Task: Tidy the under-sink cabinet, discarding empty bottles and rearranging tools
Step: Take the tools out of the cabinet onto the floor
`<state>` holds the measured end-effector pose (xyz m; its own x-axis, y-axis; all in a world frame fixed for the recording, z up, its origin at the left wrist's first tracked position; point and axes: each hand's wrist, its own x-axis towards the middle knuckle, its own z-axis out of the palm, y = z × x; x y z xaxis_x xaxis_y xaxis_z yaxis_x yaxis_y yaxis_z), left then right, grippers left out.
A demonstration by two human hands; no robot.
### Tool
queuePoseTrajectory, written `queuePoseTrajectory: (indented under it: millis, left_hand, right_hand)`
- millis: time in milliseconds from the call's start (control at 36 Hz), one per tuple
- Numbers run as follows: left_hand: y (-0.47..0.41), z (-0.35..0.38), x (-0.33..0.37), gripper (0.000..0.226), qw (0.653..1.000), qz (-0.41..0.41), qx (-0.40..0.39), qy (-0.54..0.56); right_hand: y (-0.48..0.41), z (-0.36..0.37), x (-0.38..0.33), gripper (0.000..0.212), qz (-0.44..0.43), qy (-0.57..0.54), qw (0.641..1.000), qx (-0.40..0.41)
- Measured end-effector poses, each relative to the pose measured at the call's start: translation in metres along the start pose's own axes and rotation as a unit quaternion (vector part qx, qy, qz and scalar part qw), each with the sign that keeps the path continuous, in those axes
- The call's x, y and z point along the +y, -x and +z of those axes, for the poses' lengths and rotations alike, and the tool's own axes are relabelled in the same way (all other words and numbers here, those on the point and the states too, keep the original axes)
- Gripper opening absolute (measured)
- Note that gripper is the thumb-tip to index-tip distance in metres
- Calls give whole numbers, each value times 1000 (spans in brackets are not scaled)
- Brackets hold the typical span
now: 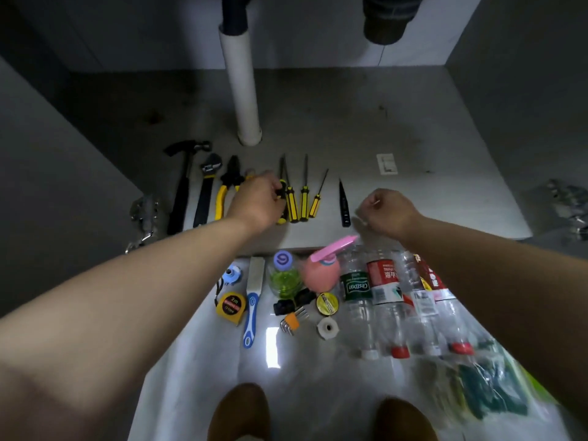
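On cabinet floor [318, 122], tools laid in a row. Leftmost screwdriver [282, 198] gripped at its handle by left hand [259, 198]. Right hand [389, 211] fisted, contents undetermined.

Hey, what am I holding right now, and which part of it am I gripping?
Your left hand grips the leftmost screwdriver at the top of its yellow-and-black handle, still in the row. Your right hand is closed in a fist; whether it holds anything cannot be told.

Cabinet floor [350, 122]: hammer [182, 189], adjustable wrench [206, 192], pliers [226, 189] and yellow-black screwdrivers [302, 198] lie in a row near the white drain pipe [241, 90]. Left hand [257, 202] grips the leftmost screwdriver's handle. Right hand [389, 211] is fisted beside a black knife [344, 205]. Nearer, clear plastic bottles [385, 300] lie side by side at right.
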<state>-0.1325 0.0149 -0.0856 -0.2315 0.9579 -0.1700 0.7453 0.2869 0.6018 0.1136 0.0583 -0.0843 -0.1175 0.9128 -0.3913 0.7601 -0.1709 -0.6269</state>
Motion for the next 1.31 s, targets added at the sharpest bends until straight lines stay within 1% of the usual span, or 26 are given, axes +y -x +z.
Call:
queuePoseTrajectory:
  millis: [83,139,194,278,333,417,500,556,611,694,722,778,833,889,917,972,1028,1083,1139,1194,1250,1306]
  left_hand:
    - [-18,7,4,25,995,-19,-15,-94]
    - [-25,12,6,28,991,-37,-26,-128]
    - [-29,16,7,30,988,-50,-44,-140]
    - [-32,22,7,23,987,-71,-57,-135]
    - [-33,24,7,22,986,-80,-54,-133]
    - [-33,24,8,25,987,-89,-43,-129]
    - [-31,21,5,24,989,-112,-37,-92]
    - [-25,15,0,21,992,-113,-23,-58]
    - [-14,8,-7,19,995,-103,-2,-1]
    - [16,-5,-14,7,990,-72,43,116]
    - [29,-8,-16,10,986,-62,60,142]
    - [55,-13,-23,16,978,-57,85,183]
    - [84,-15,-32,23,971,-51,116,203]
    - [114,-14,-44,29,964,-52,151,213]
    - [128,-11,-51,29,961,-54,167,215]
    - [155,0,-65,27,955,-70,189,216]
    - [176,13,-83,25,952,-102,194,212]
    - [193,25,-101,24,953,-137,177,204]
    - [206,35,-120,23,956,-171,146,189]
    - [214,42,-136,18,956,-207,109,176]
    - [219,48,-150,14,953,-241,82,165]
    - [222,53,-160,11,949,-266,72,151]
  right_hand:
    - [-17,12,-5,21,3,49,999,-7]
    - [-25,17,-7,28,-3,95,995,5]
    - [-31,20,-7,32,4,115,993,19]
    - [-37,23,-4,37,18,140,990,27]
    - [-41,24,-2,33,27,152,987,34]
    - [-42,22,4,27,41,147,987,45]
    - [-38,16,14,27,59,129,988,59]
    - [-33,8,21,26,69,105,989,73]
    - [-23,-1,25,23,62,71,992,82]
    - [-2,-15,27,11,31,-37,995,90]
    - [7,-19,26,6,18,-86,993,84]
    - [25,-26,20,3,-22,-166,984,59]
    - [43,-32,11,6,-64,-229,971,19]
    - [61,-34,2,8,-85,-286,953,-51]
    - [69,-34,-2,9,-84,-303,944,-101]
    - [83,-29,-7,6,-58,-293,927,-226]
    - [94,-16,-7,5,-5,-232,910,-345]
    - [105,6,-2,7,41,-148,895,-418]
    - [115,34,6,4,69,-53,892,-443]
    - [124,68,17,10,86,19,899,-429]
    - [133,102,28,2,102,48,910,-398]
    - [140,133,40,14,119,59,923,-361]
